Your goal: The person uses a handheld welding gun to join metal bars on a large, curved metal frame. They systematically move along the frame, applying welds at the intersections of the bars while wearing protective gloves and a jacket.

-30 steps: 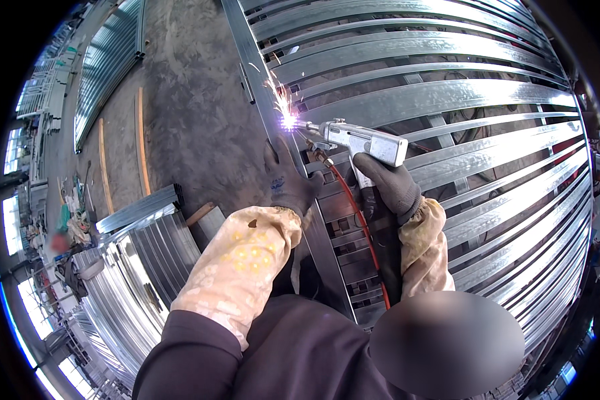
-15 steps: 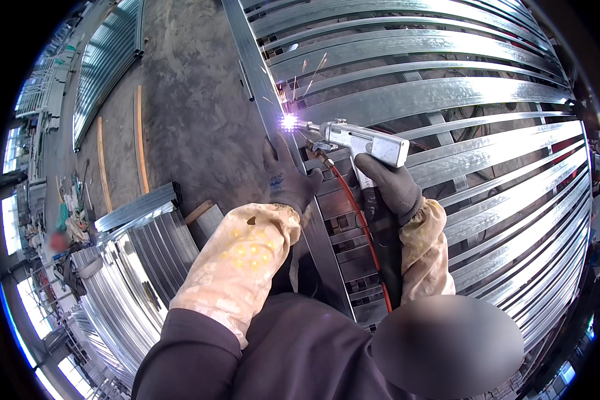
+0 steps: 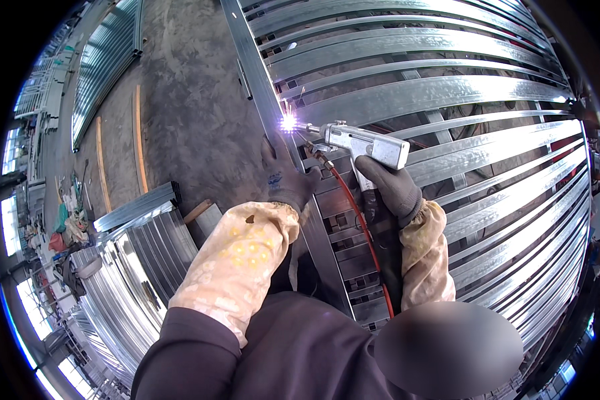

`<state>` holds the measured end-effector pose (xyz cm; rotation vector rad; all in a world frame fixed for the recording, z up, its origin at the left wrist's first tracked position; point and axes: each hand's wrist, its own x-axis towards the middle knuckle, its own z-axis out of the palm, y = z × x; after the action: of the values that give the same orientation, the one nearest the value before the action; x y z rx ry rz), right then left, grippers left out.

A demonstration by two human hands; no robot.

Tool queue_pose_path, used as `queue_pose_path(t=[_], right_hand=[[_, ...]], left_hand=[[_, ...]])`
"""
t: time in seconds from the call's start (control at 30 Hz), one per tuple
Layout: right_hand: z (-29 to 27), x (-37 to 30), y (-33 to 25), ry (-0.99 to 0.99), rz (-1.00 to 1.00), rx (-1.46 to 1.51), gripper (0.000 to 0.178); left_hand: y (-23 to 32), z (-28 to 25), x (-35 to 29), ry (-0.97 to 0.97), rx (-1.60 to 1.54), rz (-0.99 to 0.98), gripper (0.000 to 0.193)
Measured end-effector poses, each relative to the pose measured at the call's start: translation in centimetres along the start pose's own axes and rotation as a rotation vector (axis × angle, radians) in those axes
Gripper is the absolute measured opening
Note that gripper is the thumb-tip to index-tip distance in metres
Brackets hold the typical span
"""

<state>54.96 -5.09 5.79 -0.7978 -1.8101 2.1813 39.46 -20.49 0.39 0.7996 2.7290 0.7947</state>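
Head view: fingers of the right hand [image 3: 392, 185] clasp the torch [image 3: 368, 145], its tip sparking at the rail [image 3: 259, 73]; left hand [image 3: 288, 179], grasp indeterminable, lies on the rail, risking burns should the tip drift nearer.

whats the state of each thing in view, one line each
Welding gun: firing, bright glow and sparks at its tip
Right gloved hand: closed around the gun
Left gloved hand: over the metal rail, thumb spread, grip unclear
Red hose: curved
Left sleeve guard: spotted yellow
Wooden strips: lying on the floor
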Motion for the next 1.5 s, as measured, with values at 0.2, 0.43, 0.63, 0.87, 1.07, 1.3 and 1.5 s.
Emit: queue_pose_path(t=[0.2, 0.43, 0.63, 0.87, 1.07, 1.3, 1.5], right_hand=[[0.2, -0.3, -0.1, 0.009, -0.002, 0.025, 0.033], [0.1, -0.7, -0.5, -0.002, 0.046, 0.05, 0.033], [0.0, -0.7, 0.2, -0.01, -0.04, -0.003, 0.027], [0.2, -1.2, -0.8, -0.029, 0.034, 0.051, 0.023], [0.3, -1.6, -1.0, -0.014, 0.084, 0.072, 0.023], [0.2, -1.9, -0.9, -0.011, 0.084, 0.078, 0.023], [0.0, -2.3, -0.4, -0.005, 0.098, 0.049, 0.024]], left_hand=[[-0.1, -0.1, 0.2, -0.063, -0.018, -0.026, 0.118], [0.3, -0.6, 0.2, -0.09, -0.038, -0.041, 0.117], [0.0, 0.0, -0.1, -0.031, -0.036, -0.026, 0.116], [0.1, -0.2, 0.0, -0.032, -0.051, -0.019, 0.115], [0.1, -0.1, 0.0, -0.051, -0.014, -0.032, 0.119], [-0.9, 0.7, 0.1, 0.004, -0.077, 0.019, 0.112], [-1.3, 1.0, 0.3, -0.001, -0.072, 0.051, 0.109]])
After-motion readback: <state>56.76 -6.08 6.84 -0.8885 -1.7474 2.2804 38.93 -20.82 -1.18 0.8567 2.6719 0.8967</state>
